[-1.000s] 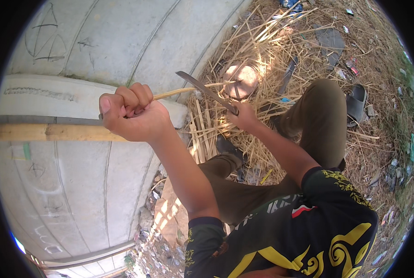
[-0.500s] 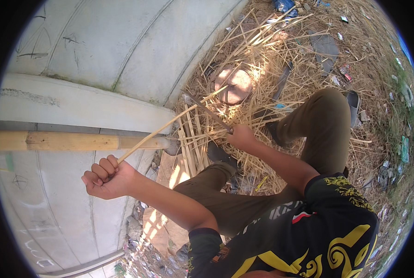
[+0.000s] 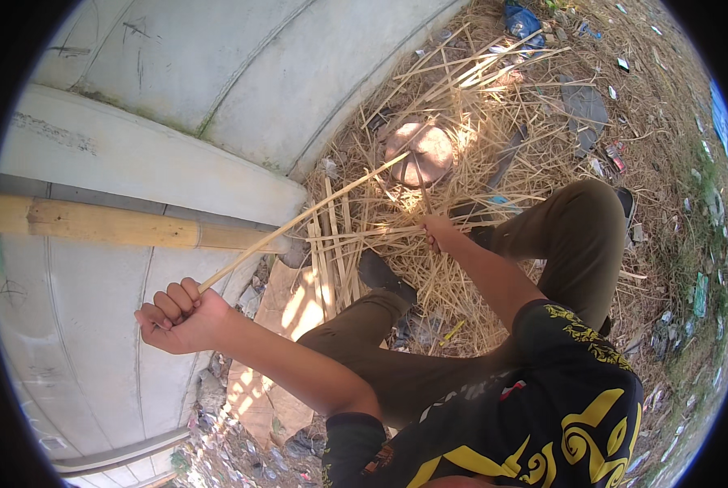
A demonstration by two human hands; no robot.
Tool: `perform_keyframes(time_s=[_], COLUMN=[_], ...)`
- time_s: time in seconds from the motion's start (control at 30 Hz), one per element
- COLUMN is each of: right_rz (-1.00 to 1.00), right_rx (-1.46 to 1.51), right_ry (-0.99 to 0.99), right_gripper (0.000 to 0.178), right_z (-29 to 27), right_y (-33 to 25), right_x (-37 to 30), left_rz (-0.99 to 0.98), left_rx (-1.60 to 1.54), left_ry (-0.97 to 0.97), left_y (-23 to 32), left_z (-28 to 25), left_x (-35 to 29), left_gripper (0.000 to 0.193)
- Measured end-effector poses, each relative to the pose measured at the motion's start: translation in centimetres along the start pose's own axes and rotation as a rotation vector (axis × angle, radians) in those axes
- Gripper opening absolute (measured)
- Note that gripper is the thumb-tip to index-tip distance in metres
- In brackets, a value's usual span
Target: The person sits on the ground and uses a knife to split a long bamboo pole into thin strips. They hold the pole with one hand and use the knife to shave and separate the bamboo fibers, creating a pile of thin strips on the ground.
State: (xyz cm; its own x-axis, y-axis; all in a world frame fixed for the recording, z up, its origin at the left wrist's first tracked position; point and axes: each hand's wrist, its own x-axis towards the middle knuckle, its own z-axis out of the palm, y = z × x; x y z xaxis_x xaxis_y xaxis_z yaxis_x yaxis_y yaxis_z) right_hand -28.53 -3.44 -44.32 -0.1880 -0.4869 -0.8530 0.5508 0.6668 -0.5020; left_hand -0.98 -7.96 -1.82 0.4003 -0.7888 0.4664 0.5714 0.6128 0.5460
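Black and bold yellow, that was my kit!
Yellow swirls (image 3: 577,443) raced across my black jersey (image 3: 535,427), a red-and-white flash (image 3: 510,390) on its front, pale lettering (image 3: 465,389) beside it, yellow florals (image 3: 585,335) dressing the short right sleeve (image 3: 539,321); then olive-brown trousers (image 3: 571,232), dark footwear (image 3: 386,275) below, left hand (image 3: 181,315) and right hand (image 3: 437,233) both bare!

Both of the person's 2 hands are closed. The left hand (image 3: 177,317) is out to the left, fingers curled, elbow bent; the right hand (image 3: 435,231) reaches forward, its forearm (image 3: 494,268) slanting inward.
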Motion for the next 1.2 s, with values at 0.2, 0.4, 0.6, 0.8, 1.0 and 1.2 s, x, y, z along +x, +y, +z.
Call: perform_keyframes(time_s=[0.2, 0.4, 0.6, 0.8, 1.0, 1.2], right_rz=[-0.132, -0.711, -1.057, -0.633, -1.013, -0.713], right_rx=[-0.044, -0.473, -0.152, -0.751, -0.549, -0.575], right_ry=[0.149, 0.162, 0.102, 0.181, 0.222, 0.162], right_gripper=[0.025, 0.033, 0.039, 0.034, 0.031, 0.028], right_z=[2.2, 1.5, 1.9, -2.8, 0.0, -2.2], right_y=[0.5, -6.3, -7.8, -3.0, -8.6, -6.0], right_x=[-4.3, -7.6, -12.0, -4.8, -11.0, -6.9], left_rz=[-0.2, -0.32, -0.096, -0.052, -0.044, -0.049], left_rx=[-0.08, -0.269, 0.013, 0.062, 0.028, -0.048], left_ry=[-0.284, -0.536, -0.381, -0.312, -0.372, -0.446], left_y=[0.6, 0.3, 0.1, -0.8, -0.8, -1.5], left_z=[2.3, 4.1, 4.8, 7.6, 8.6, 8.8], left_x=[-1.5, -3.0, -4.4, -5.8, -5.6, -5.7], left_gripper=[0.042, 0.043, 0.05, 0.054, 0.053, 0.053])
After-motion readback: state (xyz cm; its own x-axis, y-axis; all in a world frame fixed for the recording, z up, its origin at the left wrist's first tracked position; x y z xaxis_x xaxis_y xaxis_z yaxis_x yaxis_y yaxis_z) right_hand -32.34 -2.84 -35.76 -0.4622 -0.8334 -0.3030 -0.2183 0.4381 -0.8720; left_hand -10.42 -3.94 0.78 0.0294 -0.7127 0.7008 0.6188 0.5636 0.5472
